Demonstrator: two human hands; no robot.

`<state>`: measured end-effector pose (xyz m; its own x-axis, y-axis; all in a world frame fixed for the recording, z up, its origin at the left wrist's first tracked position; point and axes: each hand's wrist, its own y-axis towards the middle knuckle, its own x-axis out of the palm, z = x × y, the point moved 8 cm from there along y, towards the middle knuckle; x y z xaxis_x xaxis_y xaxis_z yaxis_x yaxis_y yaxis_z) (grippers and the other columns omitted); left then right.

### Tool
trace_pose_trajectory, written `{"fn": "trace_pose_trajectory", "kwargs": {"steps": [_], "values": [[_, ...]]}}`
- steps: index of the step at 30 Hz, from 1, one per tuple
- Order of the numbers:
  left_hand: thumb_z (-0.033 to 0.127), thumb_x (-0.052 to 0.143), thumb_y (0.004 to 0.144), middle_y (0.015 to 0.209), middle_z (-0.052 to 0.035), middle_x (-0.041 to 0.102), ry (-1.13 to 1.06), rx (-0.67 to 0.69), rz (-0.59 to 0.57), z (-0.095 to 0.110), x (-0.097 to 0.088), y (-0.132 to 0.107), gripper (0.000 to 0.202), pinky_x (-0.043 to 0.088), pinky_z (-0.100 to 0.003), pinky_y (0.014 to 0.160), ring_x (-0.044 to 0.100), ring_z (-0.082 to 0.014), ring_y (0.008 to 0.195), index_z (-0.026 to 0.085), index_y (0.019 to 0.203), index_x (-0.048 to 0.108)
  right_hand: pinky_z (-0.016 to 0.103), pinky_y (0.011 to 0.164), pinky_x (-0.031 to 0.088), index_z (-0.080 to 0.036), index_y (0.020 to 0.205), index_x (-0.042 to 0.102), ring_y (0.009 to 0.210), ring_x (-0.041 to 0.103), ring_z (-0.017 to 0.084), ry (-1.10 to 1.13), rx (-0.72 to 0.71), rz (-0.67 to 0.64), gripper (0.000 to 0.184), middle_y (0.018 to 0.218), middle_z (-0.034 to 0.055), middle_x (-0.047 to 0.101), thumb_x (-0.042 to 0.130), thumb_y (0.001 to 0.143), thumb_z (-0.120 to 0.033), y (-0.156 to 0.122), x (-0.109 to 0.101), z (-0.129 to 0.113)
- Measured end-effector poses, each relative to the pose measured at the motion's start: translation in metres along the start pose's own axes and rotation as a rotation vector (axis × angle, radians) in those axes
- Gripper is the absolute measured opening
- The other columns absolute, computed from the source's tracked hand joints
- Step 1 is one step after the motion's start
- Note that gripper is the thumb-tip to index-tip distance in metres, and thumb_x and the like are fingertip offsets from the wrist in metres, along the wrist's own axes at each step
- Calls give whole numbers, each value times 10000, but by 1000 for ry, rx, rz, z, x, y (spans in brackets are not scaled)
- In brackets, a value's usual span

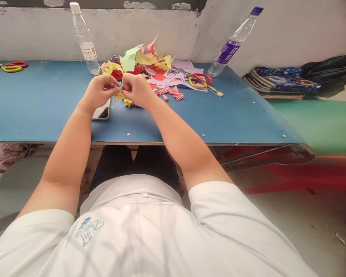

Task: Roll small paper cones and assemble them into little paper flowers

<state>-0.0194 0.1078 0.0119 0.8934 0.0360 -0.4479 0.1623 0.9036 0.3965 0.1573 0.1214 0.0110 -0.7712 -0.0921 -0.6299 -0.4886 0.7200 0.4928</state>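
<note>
My left hand (100, 91) and my right hand (137, 89) meet above the blue table (138, 125), fingers pinched together. Between the fingertips shows a small light-blue piece of paper (120, 84), mostly hidden by the fingers. Just below are yellow folded paper (119, 96) and a small yellow folded piece (127, 102). A device with a dark, shiny screen (103, 111) lies partly under my left hand. To the right of my right hand, several pink folded paper cones (176, 93) lie on the table.
Behind my hands rises a heap of coloured paper scraps (129, 58). Red-and-yellow scissors (200, 80) rest on purple paper; another pair of scissors (14, 67) lies far left. Plastic bottles stand at the back left (86, 46) and back right (230, 48). A grey stool (15, 188) is below left.
</note>
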Motion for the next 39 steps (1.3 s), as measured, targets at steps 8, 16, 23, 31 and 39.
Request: {"fn": "trace_pose_trajectory", "kwargs": {"steps": [8,16,23,31,39], "values": [[810,1068,884,791,33,543,41,-38,-124,17,8,-8,713,433,-464,1052,582,-198,1140,245,1022,657,388,865,530,-315,845,349,960,589,252,-63,-7,34,561,863,-4,524,884,944,-175,-1,0,-10],[548,1188,838,963,-8,797,-345,-358,-121,-14,10,-12,588,586,-460,1050,794,-224,1094,267,1093,739,344,859,483,-316,909,388,888,542,152,35,-60,69,522,902,-51,581,818,953,-22,-1,0,-8],[95,973,926,1115,-93,926,-643,-449,-87,-10,17,-14,181,753,-343,1176,935,-231,1165,220,1015,876,386,983,708,-311,1017,665,1023,797,252,20,-75,130,267,1034,26,831,927,1061,-285,0,-1,0],[0,946,942,993,-55,915,-767,-551,15,-11,16,-19,273,775,-288,1132,959,-227,1097,234,1054,859,416,1088,751,-284,982,845,1074,883,266,-91,-182,182,295,1084,38,931,752,1063,-15,7,-1,11],[42,1001,907,1042,-88,953,-744,-548,-37,-25,16,-12,299,780,-315,1129,926,-236,1088,253,1084,885,383,1122,728,-258,1036,921,1098,887,234,-103,-247,107,318,1112,30,960,763,1089,13,6,-1,6]]}}
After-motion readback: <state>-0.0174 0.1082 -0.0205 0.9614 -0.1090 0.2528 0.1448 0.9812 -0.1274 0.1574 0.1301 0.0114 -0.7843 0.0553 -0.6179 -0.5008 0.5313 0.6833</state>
